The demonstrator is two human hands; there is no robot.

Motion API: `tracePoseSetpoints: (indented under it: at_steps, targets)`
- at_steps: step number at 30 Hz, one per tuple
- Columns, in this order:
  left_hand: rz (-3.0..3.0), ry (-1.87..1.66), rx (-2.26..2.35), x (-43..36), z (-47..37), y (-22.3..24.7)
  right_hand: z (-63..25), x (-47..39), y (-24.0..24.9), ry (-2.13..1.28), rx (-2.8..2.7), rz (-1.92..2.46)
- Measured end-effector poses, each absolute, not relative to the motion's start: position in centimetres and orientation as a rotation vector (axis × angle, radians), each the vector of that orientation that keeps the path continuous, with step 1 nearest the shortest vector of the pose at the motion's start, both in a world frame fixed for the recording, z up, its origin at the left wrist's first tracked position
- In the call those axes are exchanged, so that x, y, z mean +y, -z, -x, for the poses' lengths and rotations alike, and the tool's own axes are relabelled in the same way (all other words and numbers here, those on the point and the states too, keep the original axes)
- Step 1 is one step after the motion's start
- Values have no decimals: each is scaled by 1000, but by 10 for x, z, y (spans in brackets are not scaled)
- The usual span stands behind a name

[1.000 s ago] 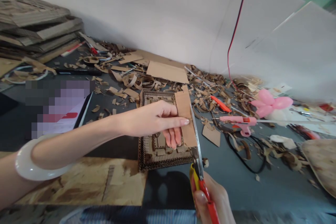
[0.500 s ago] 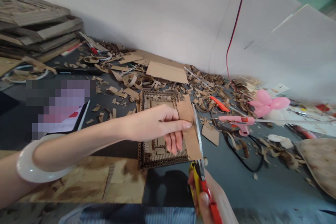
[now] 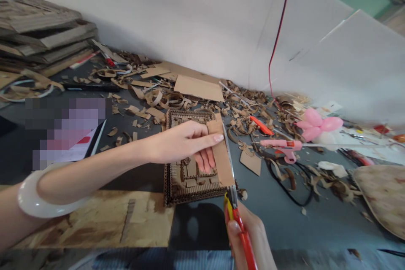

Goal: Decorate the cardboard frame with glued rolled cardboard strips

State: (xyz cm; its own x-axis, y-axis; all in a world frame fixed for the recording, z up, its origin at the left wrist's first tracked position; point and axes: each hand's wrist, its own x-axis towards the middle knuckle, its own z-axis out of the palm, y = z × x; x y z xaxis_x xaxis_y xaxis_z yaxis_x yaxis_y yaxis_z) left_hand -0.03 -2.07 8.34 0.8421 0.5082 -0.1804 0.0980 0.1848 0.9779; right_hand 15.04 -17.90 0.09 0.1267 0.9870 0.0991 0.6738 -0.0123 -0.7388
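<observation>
My left hand (image 3: 196, 145) pinches a narrow piece of brown cardboard (image 3: 222, 162) between thumb and fingers, holding it upright over the table. Closed round the red and yellow handles of a pair of scissors (image 3: 243, 236) is my right hand (image 3: 255, 236). The scissors' blades lie along the right edge of the cardboard piece, touching it. Under my left hand lies a rectangular layered cardboard panel (image 3: 171, 177) with ridged corrugated borders, partly hidden by the hand and the piece.
Cardboard curls and scraps (image 3: 171, 99) litter the back of the table. To the right are a pink glue gun (image 3: 284, 144), an orange cutter (image 3: 261, 125) and pink balloons (image 3: 319, 124). Stacked cardboard frames (image 3: 44, 33) stand at left, near a blurred phone (image 3: 79, 145).
Both hands, the cardboard piece and the scissors have shifted slightly left in view. The scissors' handles look closer together now. The background has also moved a little left.
</observation>
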Motion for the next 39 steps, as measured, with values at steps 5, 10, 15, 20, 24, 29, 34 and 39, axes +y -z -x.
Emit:
tracePoseSetpoints:
  at_steps: [5, 10, 15, 20, 24, 29, 34, 39]
  targets:
    - [-1418, -239, 486, -23, 0, -82, -151, -183, -5, -619, -1645, 1716]
    - [-1402, -185, 484, -27, -3, -78, -150, -182, -14, -595, -1662, 1735]
    - [-1325, -202, 496, -25, -5, -73, -146, -177, -8, -573, -1611, 1778]
    - [-1232, -205, 431, -22, -5, -68, -148, -175, 2, -458, -1612, 1820]
    - [-1222, -211, 417, -20, -5, -66, -149, -173, 4, -421, -1645, 1831]
    - [-1249, -156, 415, -21, -5, -68, -144, -171, -1, -358, -1636, 1870]
    - [-1615, -290, 632, -13, 8, -84, -158, -172, -9, -468, -1541, 1893]
    - [-2285, -563, 1277, 7, 38, -111, -210, -175, -16, -312, -1586, 2145]
